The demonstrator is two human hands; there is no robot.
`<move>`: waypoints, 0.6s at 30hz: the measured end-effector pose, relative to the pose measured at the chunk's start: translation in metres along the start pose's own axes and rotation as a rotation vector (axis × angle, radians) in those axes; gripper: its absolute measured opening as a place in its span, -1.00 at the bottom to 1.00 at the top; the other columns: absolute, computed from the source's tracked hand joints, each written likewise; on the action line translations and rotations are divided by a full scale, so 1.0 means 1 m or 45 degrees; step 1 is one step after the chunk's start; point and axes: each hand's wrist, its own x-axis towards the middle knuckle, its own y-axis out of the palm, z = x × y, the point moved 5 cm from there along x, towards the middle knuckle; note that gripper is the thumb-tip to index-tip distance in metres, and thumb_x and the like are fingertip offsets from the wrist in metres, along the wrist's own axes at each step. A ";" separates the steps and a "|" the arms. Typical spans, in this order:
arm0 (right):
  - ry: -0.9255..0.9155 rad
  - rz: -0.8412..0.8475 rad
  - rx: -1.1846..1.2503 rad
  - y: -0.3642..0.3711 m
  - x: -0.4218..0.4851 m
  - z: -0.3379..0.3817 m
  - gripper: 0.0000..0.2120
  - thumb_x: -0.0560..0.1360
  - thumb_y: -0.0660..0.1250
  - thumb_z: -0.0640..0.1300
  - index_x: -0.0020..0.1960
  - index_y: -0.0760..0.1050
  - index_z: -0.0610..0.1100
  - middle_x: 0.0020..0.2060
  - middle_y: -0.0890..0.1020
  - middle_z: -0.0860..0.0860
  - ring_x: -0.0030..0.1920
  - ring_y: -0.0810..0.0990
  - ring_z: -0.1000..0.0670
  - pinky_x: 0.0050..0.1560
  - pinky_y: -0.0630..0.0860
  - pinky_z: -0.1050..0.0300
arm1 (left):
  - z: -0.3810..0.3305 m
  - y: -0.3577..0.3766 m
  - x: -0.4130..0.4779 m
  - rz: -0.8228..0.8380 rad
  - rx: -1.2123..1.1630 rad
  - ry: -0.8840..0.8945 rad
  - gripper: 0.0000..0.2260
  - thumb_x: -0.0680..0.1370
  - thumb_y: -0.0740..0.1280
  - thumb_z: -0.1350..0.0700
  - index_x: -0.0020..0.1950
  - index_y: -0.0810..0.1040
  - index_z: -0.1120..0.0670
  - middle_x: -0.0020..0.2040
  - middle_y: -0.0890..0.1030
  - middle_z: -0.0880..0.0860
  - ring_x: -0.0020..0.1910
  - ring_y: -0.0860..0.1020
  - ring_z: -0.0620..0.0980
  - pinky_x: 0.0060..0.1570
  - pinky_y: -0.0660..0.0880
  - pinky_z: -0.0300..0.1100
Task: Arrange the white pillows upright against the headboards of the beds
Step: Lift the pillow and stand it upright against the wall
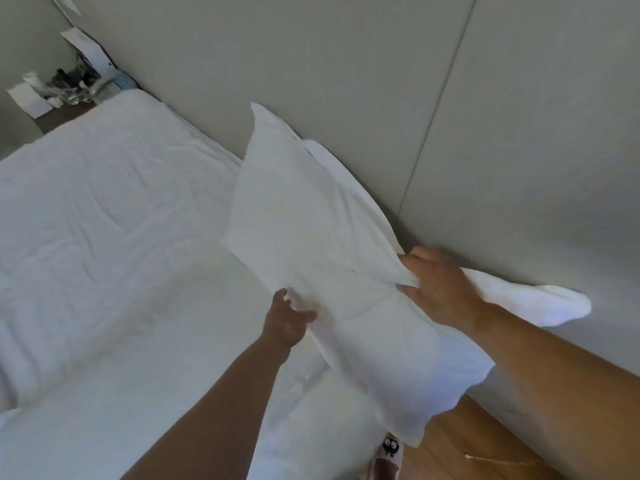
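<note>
Head view: I see soft white pillow (pixel 311 244), creased cotton, held above bed (pixel 104 209) near padded grey headboard (pixel 381 81). Left hand (pixel 285 318) fingers pinch lower edge; right hand (pixel 440 289) fingers bunch fabric tight. Second pillow (pixel 540 299) lies behind, against headboard.

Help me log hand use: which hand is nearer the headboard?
Right. The right hand grips the pillow at its edge beside the headboard; the left hand holds the pillow's bed-side edge, farther out.
</note>
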 end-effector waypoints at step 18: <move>0.197 -0.011 -0.046 0.011 -0.007 -0.003 -0.43 0.38 0.54 0.03 0.33 0.41 0.17 -0.03 0.56 0.11 -0.06 0.55 -0.05 -0.06 0.48 0.06 | -0.297 -0.034 0.126 0.228 2.363 1.137 0.18 0.18 0.66 -0.17 0.65 0.03 -0.21 0.65 0.15 -0.14 0.56 0.30 0.02 0.44 0.33 -0.03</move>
